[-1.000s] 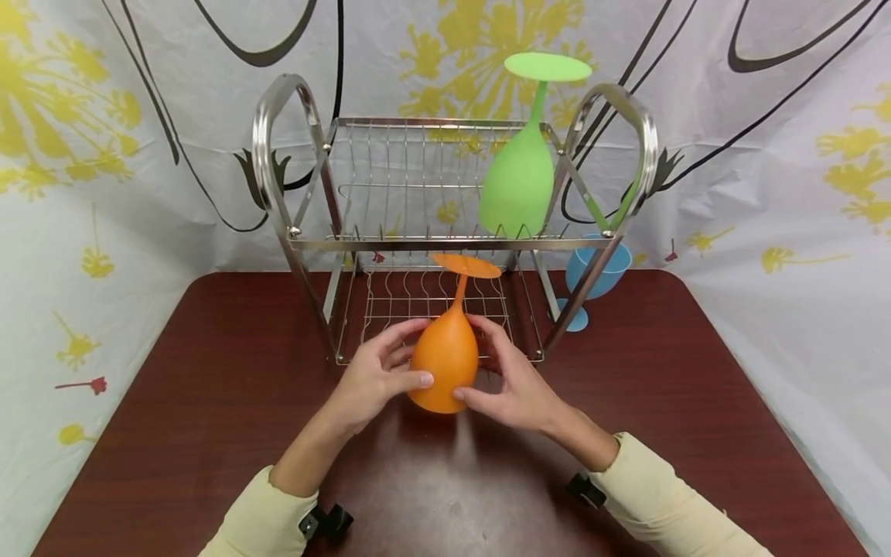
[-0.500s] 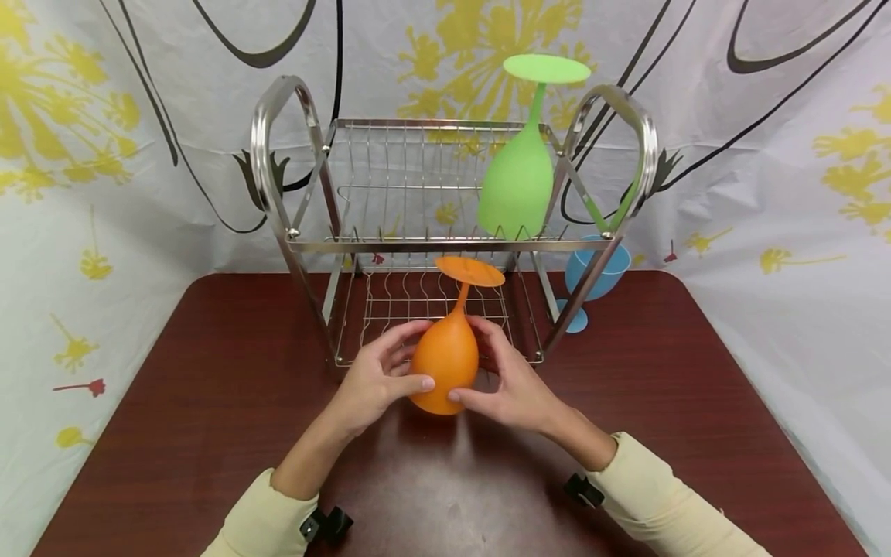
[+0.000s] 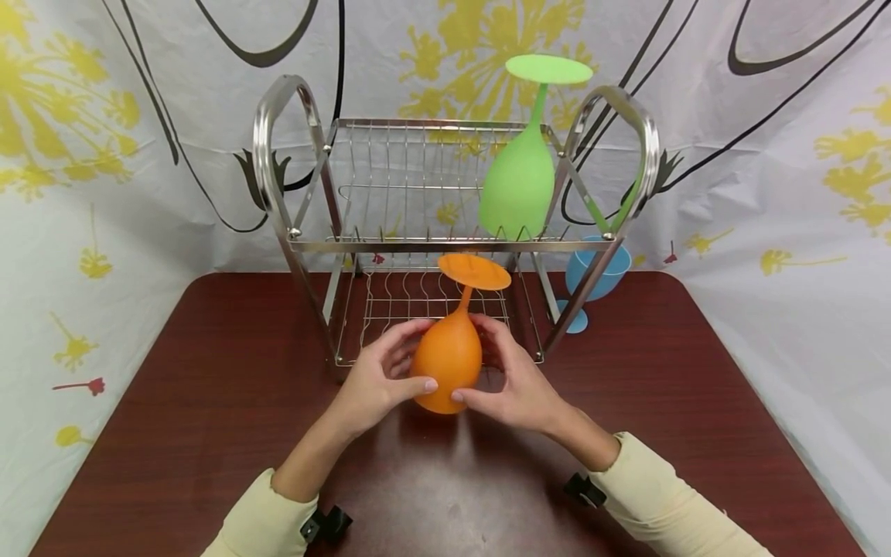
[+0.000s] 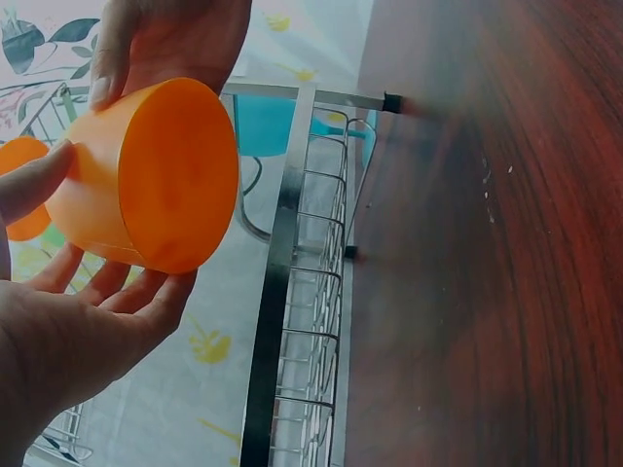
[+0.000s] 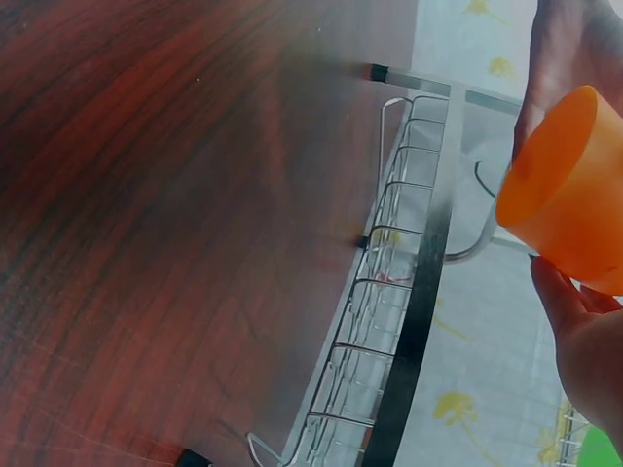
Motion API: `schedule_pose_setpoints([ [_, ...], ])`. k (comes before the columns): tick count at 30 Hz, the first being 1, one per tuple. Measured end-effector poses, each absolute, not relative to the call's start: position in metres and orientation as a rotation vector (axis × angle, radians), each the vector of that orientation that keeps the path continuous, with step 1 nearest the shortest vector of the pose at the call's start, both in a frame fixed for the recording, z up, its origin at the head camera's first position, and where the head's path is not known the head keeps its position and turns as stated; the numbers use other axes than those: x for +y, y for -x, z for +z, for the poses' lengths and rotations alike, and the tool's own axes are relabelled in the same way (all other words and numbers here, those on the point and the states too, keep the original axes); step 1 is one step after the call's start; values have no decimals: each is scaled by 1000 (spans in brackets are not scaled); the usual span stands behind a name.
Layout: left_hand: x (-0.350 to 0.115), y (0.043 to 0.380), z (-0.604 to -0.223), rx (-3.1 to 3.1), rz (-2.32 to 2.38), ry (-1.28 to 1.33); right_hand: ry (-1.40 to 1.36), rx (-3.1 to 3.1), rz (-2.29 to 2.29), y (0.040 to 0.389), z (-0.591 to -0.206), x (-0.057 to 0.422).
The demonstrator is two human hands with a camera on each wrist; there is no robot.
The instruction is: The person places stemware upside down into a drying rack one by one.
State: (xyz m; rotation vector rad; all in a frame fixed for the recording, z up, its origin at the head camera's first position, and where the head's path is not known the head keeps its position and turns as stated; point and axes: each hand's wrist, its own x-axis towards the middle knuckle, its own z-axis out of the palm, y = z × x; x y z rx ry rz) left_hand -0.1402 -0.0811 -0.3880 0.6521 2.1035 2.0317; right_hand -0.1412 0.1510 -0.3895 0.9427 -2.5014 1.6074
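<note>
Both the left hand [image 3: 369, 381] and the right hand [image 3: 524, 384] are curled round an upturned orange goblet [image 3: 448, 356], judged light, smooth and slightly flexible, best gripped by its broad bowl, not its thin stem. The bowl is held above the table [image 3: 223, 387] between opposed fingers, thumbs pressed on its near side; farther off, a metal rack [image 3: 418, 247] is seen.

The dark reddish-brown, wood-grained surface [image 3: 209, 387] bears a two-tier metal rack [image 3: 445, 247] at its far middle; a blue goblet [image 3: 610, 276] stands upright at far right.
</note>
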Motion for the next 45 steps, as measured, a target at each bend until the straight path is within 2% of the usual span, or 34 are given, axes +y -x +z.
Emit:
schedule_pose_setpoints([
  [11,-83,135,-388,2164,2006,-700,-998,-2444,1449,140,-386,156],
  [18,-85,136,-389,2240,2083,-841,-1022,-2389,1377,137,-376,158],
  [45,-99,128,-376,2657,2057,-808,-1170,-2260,1263,132,-356,160],
])
